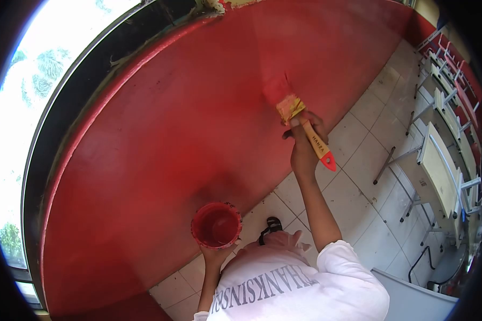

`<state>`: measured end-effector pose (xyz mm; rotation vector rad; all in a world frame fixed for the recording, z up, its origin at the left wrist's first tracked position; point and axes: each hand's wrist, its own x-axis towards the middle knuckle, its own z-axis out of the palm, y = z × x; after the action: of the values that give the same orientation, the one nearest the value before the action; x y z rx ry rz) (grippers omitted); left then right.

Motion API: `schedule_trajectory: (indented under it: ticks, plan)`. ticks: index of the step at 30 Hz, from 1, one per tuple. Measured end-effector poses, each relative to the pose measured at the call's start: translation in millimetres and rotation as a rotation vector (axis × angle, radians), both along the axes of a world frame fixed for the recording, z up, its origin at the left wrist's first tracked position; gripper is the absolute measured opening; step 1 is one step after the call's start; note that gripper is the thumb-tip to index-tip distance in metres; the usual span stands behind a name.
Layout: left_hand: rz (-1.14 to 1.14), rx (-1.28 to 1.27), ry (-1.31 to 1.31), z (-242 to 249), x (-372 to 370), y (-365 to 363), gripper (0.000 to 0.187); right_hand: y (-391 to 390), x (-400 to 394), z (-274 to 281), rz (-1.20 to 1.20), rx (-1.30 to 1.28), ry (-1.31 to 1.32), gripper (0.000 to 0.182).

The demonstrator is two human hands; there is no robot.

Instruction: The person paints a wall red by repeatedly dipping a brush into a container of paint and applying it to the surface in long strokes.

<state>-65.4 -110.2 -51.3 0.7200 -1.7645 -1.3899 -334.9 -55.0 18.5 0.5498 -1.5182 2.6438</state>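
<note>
My right hand (306,128) is closed around a paintbrush (317,140) with a wooden handle, a red tip and a yellowish ferrule smeared with paint. The bristles touch, or nearly touch, the red wall (193,117), where a brighter red patch shows beside them. Lower down, my left hand (219,253) holds a small round bucket (217,224) from below and the side. Red paint coats the inside of this bucket, and dark smears mark its rim. Most of the left fingers are hidden behind the bucket.
A window (43,69) with a dark frame runs along the left above the wall. Several desks (439,163) with metal legs line the right side. Pale floor tiles (353,160) lie between the wall and desks. My sandalled foot (273,224) is near the wall's base.
</note>
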Motion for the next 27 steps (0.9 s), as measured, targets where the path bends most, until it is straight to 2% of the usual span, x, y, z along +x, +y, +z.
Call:
schedule_trajectory:
  ticks: [10,19,20,22,24,27]
  plan:
    - [-0.095,0.014,-0.047,-17,0,-6,0.080,5,8,-115,0.009,0.114,-0.150,0.019]
    - [-0.135,0.023,-0.006,-16,2,1,0.082,40,25,-202,0.022,0.286,-0.281,0.030]
    - [-0.138,0.019,0.002,-17,5,4,0.083,52,29,-200,0.032,0.374,-0.280,0.029]
    - [-0.139,0.023,0.024,-17,8,5,0.082,65,28,-182,0.019,0.280,-0.301,0.028]
    - [-0.131,0.046,0.047,-16,8,7,0.081,75,20,-144,0.045,0.150,-0.251,0.025]
    - [-0.158,0.231,0.033,-7,4,14,0.080,68,0,-53,-0.066,-0.010,-0.142,0.020]
